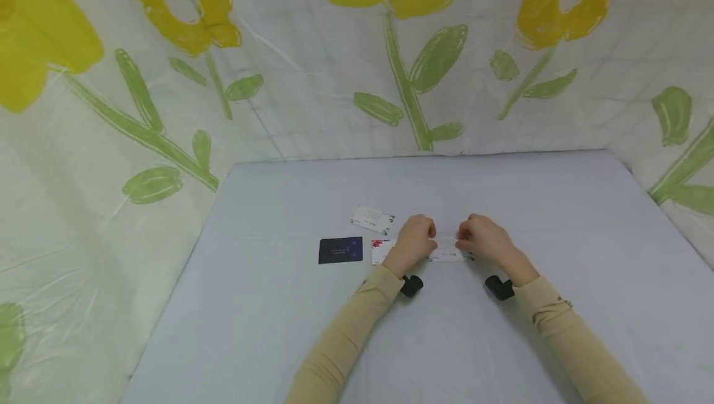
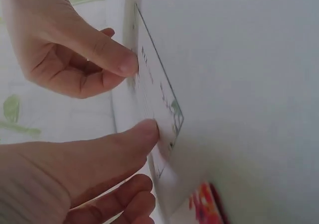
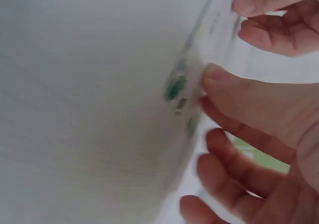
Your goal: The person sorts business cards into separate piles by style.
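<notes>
Between the two hands lies a white printed card [image 1: 449,255] with small green leaf decoration at its corners. My left hand [image 1: 414,241] pinches its left end, with the thumb on the printed face and the other fingers curled. At the opposite end my right hand [image 1: 486,241] pinches the card between thumb and forefinger. The left wrist view shows the card [image 2: 158,87] at a steep slant with both thumbs on it. In the right wrist view, a leafy corner of the card [image 3: 175,87] shows beside the right thumb.
Left of the hands, a white card with red flowers [image 1: 380,251] is partly hidden by the left hand. A dark blue card [image 1: 341,250] lies farther left, and another white leafy card [image 1: 372,219] behind them. All rest on the pale tabletop [image 1: 268,305], before a flowered curtain [image 1: 312,82].
</notes>
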Demonstrator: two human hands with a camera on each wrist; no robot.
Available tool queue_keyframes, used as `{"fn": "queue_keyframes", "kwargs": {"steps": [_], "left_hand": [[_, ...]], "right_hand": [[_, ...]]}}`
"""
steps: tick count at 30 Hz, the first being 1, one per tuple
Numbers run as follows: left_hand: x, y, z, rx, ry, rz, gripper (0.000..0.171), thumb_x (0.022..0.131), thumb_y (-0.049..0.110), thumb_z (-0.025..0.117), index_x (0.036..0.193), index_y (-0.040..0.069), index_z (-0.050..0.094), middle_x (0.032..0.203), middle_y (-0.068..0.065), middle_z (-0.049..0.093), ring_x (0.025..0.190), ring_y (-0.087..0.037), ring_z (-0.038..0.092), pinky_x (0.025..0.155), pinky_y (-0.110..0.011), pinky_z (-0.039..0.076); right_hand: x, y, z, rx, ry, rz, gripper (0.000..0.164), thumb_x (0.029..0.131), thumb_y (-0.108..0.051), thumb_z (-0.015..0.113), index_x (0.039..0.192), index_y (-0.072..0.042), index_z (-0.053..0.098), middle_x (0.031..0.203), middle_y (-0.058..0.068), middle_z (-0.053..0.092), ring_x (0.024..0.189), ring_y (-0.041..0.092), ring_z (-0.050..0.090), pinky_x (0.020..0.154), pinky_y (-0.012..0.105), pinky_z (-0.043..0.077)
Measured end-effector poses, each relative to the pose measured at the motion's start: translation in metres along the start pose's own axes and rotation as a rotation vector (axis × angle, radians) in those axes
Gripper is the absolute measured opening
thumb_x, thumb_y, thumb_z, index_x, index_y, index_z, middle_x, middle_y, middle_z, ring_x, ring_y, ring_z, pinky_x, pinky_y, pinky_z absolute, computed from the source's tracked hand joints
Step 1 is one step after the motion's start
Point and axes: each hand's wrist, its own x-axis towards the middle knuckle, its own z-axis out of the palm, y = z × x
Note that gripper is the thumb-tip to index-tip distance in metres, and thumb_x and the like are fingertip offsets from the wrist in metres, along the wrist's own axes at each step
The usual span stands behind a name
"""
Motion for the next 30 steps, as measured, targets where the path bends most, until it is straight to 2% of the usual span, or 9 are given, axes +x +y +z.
{"fn": "queue_keyframes", "kwargs": {"steps": [4, 8, 10, 12, 16, 21, 25, 30], "left_hand": [[-0.003, -0.017, -0.013, -0.097, 0.07, 0.026, 0.013, 0.087, 0.015, 0.064, 0.094, 0.005, 0.067, 0.09, -0.003, 0.062, 0.084, -0.014, 0.055, 0.074, -0.021, 0.044], [-0.004, -0.045, -0.041, -0.208, 0.16, 0.059, 0.018, 0.093, 0.007, 0.053, 0.103, -0.001, 0.065, 0.095, -0.011, 0.064, 0.085, -0.019, 0.058, 0.075, -0.027, 0.047], [-0.004, -0.061, -0.055, -0.208, 0.192, 0.06, 0.02, 0.094, 0.003, 0.049, 0.106, -0.004, 0.064, 0.099, -0.014, 0.064, 0.088, -0.023, 0.058, 0.078, -0.031, 0.048], [-0.005, -0.076, -0.066, -0.18, 0.193, 0.051, 0.022, 0.094, 0.0, 0.047, 0.108, -0.006, 0.062, 0.103, -0.017, 0.062, 0.092, -0.026, 0.058, 0.082, -0.034, 0.047], [-0.003, -0.102, -0.079, -0.093, 0.12, 0.027, 0.026, 0.093, -0.004, 0.044, 0.114, -0.005, 0.059, 0.111, -0.019, 0.06, 0.104, -0.028, 0.055, 0.09, -0.036, 0.044], [-0.003, -0.123, -0.079, -0.017, -0.006, 0.037, 0.035, 0.088, -0.007, 0.05, 0.122, -0.005, 0.054, 0.121, -0.019, 0.054, 0.116, -0.03, 0.049, 0.099, -0.037, 0.037], [-0.003, -0.133, -0.075, 0.02, -0.041, 0.065, 0.041, 0.085, -0.004, 0.056, 0.126, -0.003, 0.052, 0.126, -0.018, 0.051, 0.12, -0.031, 0.045, 0.101, -0.042, 0.035], [-0.001, -0.14, -0.074, 0.092, -0.075, 0.066, 0.043, 0.087, 0.001, 0.058, 0.129, 0.001, 0.051, 0.128, -0.016, 0.049, 0.121, -0.031, 0.043, 0.095, -0.049, 0.038]], "right_hand": [[0.007, -0.009, -0.005, -0.05, -0.044, -0.008, 0.011, 0.082, -0.012, 0.068, 0.074, -0.007, 0.063, 0.073, 0.003, 0.054, 0.065, 0.017, 0.048, 0.056, 0.032, 0.041], [0.022, -0.03, -0.014, -0.004, -0.011, -0.043, 0.011, 0.086, -0.013, 0.064, 0.081, -0.003, 0.066, 0.075, 0.005, 0.059, 0.068, 0.019, 0.053, 0.059, 0.035, 0.045], [0.032, -0.044, -0.015, 0.045, 0.0, -0.059, 0.012, 0.087, -0.012, 0.064, 0.085, -0.001, 0.067, 0.077, 0.007, 0.06, 0.07, 0.02, 0.054, 0.061, 0.036, 0.046], [0.043, -0.058, -0.014, 0.077, -0.009, -0.079, 0.013, 0.086, -0.012, 0.064, 0.09, 0.0, 0.067, 0.079, 0.008, 0.06, 0.073, 0.021, 0.054, 0.065, 0.037, 0.046], [0.065, -0.082, 0.0, 0.099, -0.059, -0.089, 0.022, 0.086, -0.014, 0.064, 0.098, 0.003, 0.065, 0.088, 0.012, 0.061, 0.081, 0.024, 0.056, 0.073, 0.038, 0.047], [0.085, -0.1, 0.022, 0.102, -0.109, -0.058, 0.039, 0.083, -0.024, 0.069, 0.108, 0.005, 0.061, 0.101, 0.017, 0.059, 0.092, 0.028, 0.056, 0.079, 0.041, 0.047], [0.093, -0.103, 0.035, 0.081, -0.102, -0.049, 0.049, 0.08, -0.034, 0.073, 0.107, 0.005, 0.06, 0.099, 0.017, 0.056, 0.088, 0.029, 0.053, 0.075, 0.04, 0.046], [0.1, -0.104, 0.044, 0.043, -0.099, -0.027, 0.05, 0.076, -0.037, 0.075, 0.101, 0.002, 0.058, 0.094, 0.015, 0.053, 0.084, 0.029, 0.05, 0.074, 0.041, 0.042]]}}
